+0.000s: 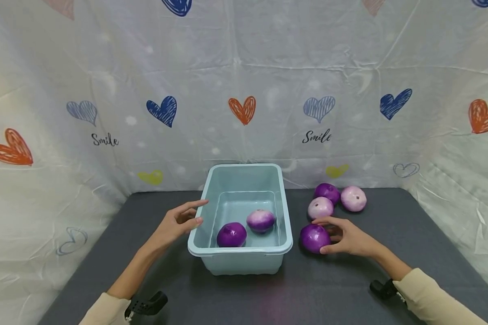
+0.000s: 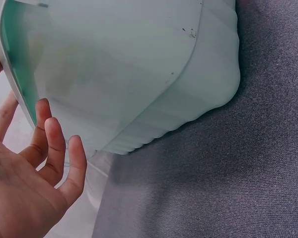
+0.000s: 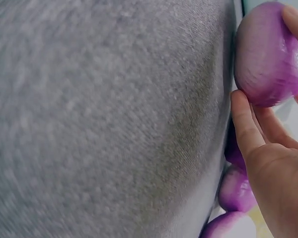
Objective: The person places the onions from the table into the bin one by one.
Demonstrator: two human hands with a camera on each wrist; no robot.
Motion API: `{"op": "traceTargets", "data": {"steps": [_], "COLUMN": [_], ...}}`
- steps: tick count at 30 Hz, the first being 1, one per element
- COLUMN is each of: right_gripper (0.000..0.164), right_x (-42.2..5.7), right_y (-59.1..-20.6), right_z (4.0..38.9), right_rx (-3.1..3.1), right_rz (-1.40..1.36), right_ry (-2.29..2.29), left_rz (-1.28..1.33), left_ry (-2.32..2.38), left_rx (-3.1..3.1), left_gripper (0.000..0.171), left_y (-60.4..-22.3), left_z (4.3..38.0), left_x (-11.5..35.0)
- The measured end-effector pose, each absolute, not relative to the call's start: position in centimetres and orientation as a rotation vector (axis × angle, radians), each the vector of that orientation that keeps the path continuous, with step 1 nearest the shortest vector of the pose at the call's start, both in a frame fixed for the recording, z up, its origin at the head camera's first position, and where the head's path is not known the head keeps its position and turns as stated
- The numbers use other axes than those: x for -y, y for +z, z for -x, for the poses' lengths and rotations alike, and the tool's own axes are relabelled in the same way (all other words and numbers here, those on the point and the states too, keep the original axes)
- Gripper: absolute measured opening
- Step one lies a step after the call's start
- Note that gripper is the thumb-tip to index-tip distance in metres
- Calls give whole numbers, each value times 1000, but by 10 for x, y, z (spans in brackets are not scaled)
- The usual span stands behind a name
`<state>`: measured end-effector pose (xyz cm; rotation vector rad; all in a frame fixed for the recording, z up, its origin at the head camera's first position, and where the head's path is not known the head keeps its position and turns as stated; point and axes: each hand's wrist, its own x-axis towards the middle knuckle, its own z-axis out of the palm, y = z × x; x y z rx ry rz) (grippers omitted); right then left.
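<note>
A light blue plastic bin (image 1: 246, 264) stands on the table with two onions inside, one deep purple (image 1: 232, 234) and one purple-and-white (image 1: 261, 220). At the bin's left rim is my left hand (image 1: 180, 221), index finger and thumb touching the edge. In the left wrist view, its other fingers (image 2: 54, 144) hang loosely bent beside the bin's outer wall. Right of the bin, my right hand (image 1: 349, 237) grips a purple onion (image 1: 314, 238) between thumb and fingers. The right wrist view shows this onion (image 3: 263, 59) at or very near the table surface.
Behind the right hand sit a dark purple onion (image 1: 327, 192) and two pale ones, one nearer (image 1: 320, 208) and one farther right (image 1: 353, 199). A dark grey cloth covers the table (image 1: 244, 300). A white curtain (image 1: 244, 149) printed with hearts hangs at the back.
</note>
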<state>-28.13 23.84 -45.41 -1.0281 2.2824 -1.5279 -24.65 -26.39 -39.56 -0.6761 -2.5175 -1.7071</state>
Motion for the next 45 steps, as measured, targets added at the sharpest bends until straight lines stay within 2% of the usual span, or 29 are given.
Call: {"op": "traceTargets", "data": {"steps": [21,45], "right_gripper": [65,66], "right_x": [-263,-261], "right_y": [-429,-388], "right_z": [277,285], "right_rx": [-2296,-2314], "right_rz": [944,819], "right_ry": [-1726,-1808], "left_rz": [698,720], "left_ry": [-1708,-1695], "left_rx": [2502,2542], "left_gripper": [44,47], "left_y": [-393,-394], "left_z": [247,250], "left_x": [264,268]}}
